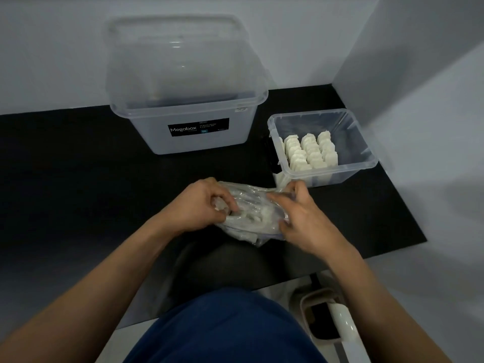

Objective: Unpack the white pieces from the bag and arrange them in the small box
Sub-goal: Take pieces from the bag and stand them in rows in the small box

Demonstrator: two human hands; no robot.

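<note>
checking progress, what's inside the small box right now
White pieces stand packed in rows inside the small box. The box floor under them is covered, so nothing there can be seen.

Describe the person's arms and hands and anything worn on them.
The left arm and right arm are bare, with no sleeves in view. The left hand and right hand wear no gloves, and no watch, ring or band shows.

I see both bare forearms angled inward | left hand (207,203): fingers curled, pinching the bag (251,214) | right hand (301,218): thumb raised, fingers gripping the bag's right end
</note>
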